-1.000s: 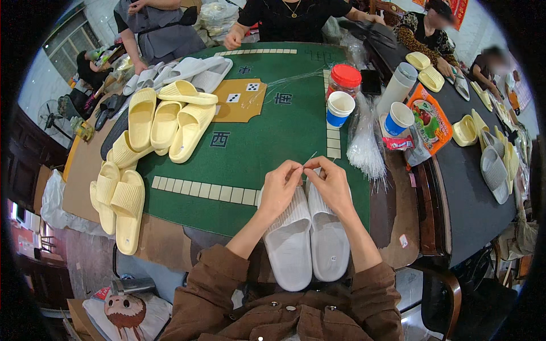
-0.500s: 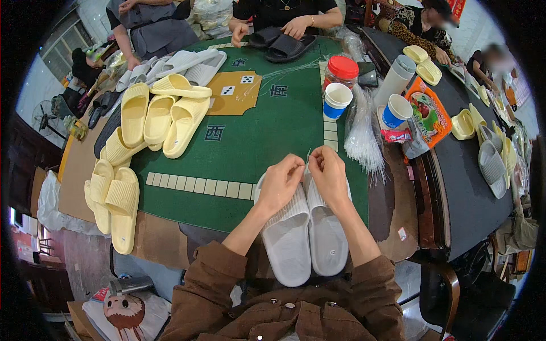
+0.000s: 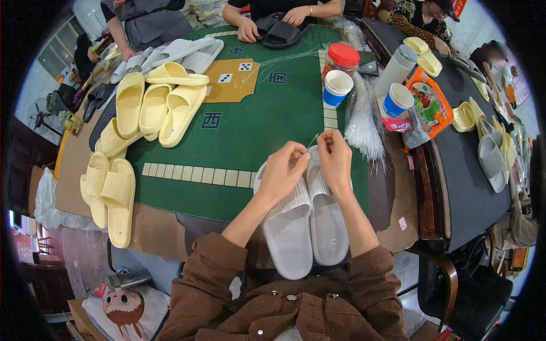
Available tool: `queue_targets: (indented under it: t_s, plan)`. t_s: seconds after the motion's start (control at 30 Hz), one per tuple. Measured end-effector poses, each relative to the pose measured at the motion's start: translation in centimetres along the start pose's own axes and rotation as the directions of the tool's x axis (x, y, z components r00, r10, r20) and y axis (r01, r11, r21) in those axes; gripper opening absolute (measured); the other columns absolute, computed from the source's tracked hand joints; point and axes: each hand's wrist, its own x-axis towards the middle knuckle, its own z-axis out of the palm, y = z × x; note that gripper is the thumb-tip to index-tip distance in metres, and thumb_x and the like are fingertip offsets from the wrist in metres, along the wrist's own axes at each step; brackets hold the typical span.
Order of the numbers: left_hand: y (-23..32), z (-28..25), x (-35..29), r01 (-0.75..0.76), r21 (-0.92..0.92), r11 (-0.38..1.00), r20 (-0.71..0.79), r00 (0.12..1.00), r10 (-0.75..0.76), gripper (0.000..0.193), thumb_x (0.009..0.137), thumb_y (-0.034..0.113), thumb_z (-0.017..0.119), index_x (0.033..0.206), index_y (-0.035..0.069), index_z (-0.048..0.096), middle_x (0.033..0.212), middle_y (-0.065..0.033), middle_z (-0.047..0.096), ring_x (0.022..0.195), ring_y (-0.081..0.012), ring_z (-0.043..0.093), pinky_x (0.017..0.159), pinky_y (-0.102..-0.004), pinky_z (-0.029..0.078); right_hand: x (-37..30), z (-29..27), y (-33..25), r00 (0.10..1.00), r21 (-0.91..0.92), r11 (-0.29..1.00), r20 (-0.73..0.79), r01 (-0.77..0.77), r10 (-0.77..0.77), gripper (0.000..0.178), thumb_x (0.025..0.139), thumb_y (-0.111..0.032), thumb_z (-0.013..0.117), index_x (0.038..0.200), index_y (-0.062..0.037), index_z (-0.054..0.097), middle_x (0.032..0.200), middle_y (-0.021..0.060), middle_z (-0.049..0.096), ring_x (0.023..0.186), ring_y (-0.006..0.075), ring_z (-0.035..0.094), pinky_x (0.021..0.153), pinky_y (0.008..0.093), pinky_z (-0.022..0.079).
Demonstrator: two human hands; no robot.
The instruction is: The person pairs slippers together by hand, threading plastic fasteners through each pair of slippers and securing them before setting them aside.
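Note:
A pair of pale grey slides (image 3: 288,241) lies side by side at the table's near edge, toes pointing away from me. Over their toe ends, my left hand (image 3: 284,170) is closed in a pinch on a thin clear plastic tie (image 3: 312,142). The thumb and fingers of my right hand (image 3: 335,162) pinch together at the same tie, close to the left fingertips. The tie's tip sticks up between the two hands. Whether it passes through both slides is hidden by my hands. To the right lies a bundle of similar clear ties (image 3: 365,128).
Yellow slides (image 3: 126,105) are heaped at left, with grey slides (image 3: 182,50) behind. Paper cups (image 3: 337,88), a red-lidded jar (image 3: 343,55), a white bottle (image 3: 396,68) and an orange package (image 3: 429,108) stand at right. Across the table, a person handles black slides (image 3: 281,34).
My hands have moved slightly apart, and more of the tie shows between them. The view has shifted a little. Across the table, the person's hands have moved on the black slides.

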Motion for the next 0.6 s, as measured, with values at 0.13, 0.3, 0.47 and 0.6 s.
queue_targets:
  t_s: [0.13,0.3,0.47,0.6]
  plan:
    - [-0.6,0.3,0.2,0.022,-0.058,0.998,-0.049,0.998,-0.025,0.016,0.088,0.014,0.059,0.094,-0.001,0.056,0.078,-0.0106,0.063,0.069,-0.0187,0.060,0.065,-0.0302,0.047,-0.3,0.1,-0.5,1.000,0.007,1.000,0.024,-0.005,0.005,0.007,0.084,-0.003,0.061,0.088,0.0028,0.057,0.077,0.0143,0.060,0.063,0.0224,0.058,0.059,0.0336,0.047]
    - [-0.9,0.0,1.0,0.114,-0.027,0.993,0.021,0.993,-0.113,0.013,0.090,0.010,0.055,0.092,-0.002,0.058,0.073,-0.0063,0.061,0.063,-0.0119,0.056,0.060,-0.0268,0.047,-0.5,0.0,-1.0,0.998,-0.011,1.000,0.065,-0.006,0.007,0.007,0.082,-0.003,0.062,0.088,0.0010,0.059,0.077,0.0115,0.061,0.062,0.0193,0.057,0.056,0.0313,0.046]
    - [-1.1,0.1,1.3,0.129,0.037,0.991,0.013,0.992,-0.129,0.011,0.089,0.008,0.054,0.089,-0.002,0.059,0.070,-0.0065,0.061,0.061,-0.0119,0.056,0.057,-0.0270,0.045,-0.4,0.0,-0.9,0.991,-0.004,1.000,0.130,0.026,-0.025,0.007,0.083,-0.003,0.062,0.088,0.0021,0.060,0.075,0.0078,0.060,0.060,0.0119,0.053,0.054,0.0268,0.043]
    - [-0.9,0.0,1.5,0.104,0.054,0.993,-0.028,0.994,-0.103,0.011,0.088,0.007,0.054,0.092,-0.003,0.058,0.079,-0.0134,0.061,0.071,-0.0204,0.060,0.061,-0.0329,0.047,-0.1,-0.2,-0.4,0.990,0.035,0.997,0.127,-0.073,0.068,0.008,0.083,-0.004,0.061,0.088,0.0024,0.059,0.076,0.0106,0.062,0.062,0.0153,0.057,0.057,0.0288,0.045]
